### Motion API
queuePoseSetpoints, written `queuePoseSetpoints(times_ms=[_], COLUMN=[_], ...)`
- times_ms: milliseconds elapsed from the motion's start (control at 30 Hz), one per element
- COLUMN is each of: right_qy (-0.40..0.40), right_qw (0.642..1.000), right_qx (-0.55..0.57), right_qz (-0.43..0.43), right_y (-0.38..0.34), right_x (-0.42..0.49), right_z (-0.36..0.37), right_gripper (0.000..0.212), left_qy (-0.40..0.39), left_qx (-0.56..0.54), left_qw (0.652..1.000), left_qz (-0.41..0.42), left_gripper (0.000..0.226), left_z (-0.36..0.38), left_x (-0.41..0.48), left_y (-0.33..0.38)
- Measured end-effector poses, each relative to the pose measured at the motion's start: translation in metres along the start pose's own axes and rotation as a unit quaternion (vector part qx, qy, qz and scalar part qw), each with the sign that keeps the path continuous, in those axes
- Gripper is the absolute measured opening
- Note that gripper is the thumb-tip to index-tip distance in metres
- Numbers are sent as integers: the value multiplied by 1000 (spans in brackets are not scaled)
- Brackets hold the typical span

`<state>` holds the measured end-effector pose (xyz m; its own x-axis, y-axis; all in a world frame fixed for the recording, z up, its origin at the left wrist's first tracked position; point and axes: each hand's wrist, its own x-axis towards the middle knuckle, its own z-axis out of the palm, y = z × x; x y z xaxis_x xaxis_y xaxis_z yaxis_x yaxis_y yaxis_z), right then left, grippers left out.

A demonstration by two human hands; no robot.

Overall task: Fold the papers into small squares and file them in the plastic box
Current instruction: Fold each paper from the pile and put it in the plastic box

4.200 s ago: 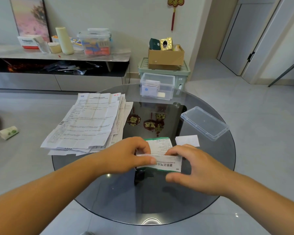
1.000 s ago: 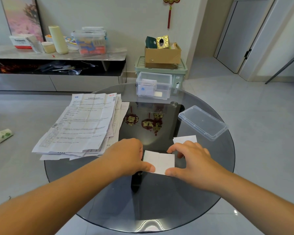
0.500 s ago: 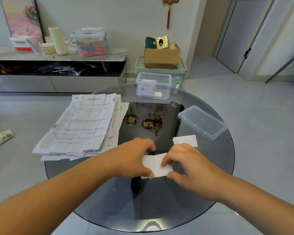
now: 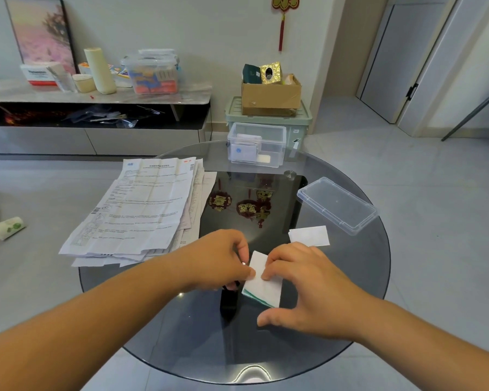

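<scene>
Left hand: my left hand (image 4: 218, 261) has its fingers curled in, and the thumb and a finger pinch the left edge of the folded paper (image 4: 263, 289).
Right hand: my right hand (image 4: 308, 289) arches over the same paper from the right. Its bent fingertips (image 4: 266, 275) press down on the top face, right next to my left thumb. The thumb is spread out below the paper's near corner and does not touch it, so this hand presses rather than grips.
Folded paper: a small white rectangle with a green edge showing along its lower left side. It sits between my two hands at the near middle of the table (image 4: 364, 277). I cannot tell whether it lies flat or is lifted a little.
Second folded piece: a small white piece (image 4: 309, 236) lies flat on the glass just beyond my right hand.
Unfolded papers: a loose pile of printed sheets (image 4: 141, 210) lies on the left part of the table, beyond my left forearm.
Plastic box: the clear box (image 4: 256, 145) stands open at the far edge of the table, with some folded pieces standing inside at its left.
Lid: the clear lid (image 4: 336, 206) lies at the right edge of the table, apart from the box.
</scene>
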<state>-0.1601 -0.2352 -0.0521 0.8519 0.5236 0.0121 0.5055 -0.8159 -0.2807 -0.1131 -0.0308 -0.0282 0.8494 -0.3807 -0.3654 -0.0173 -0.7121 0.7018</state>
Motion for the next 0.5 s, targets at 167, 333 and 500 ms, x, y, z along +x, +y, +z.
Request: queuePoseSetpoints(times_ms=[167,333,500], right_qy=[18,35,49], right_qw=[1000,996,982], right_qx=[8,77,162], right_qz=[-6,12,87], right_y=[-1,6,11], right_x=[0,1,10], right_z=[5,4,-2], right_gripper=[60,18,10], left_qy=[-75,-63,-73], left_qx=[-144,-169,-19], left_qw=[986,983,996], left_qz=[-39,-34,42], left_gripper=[23,20,10], left_z=[-1,-3,0], left_x=[-1,-2,-7], left_y=[1,-3,-1])
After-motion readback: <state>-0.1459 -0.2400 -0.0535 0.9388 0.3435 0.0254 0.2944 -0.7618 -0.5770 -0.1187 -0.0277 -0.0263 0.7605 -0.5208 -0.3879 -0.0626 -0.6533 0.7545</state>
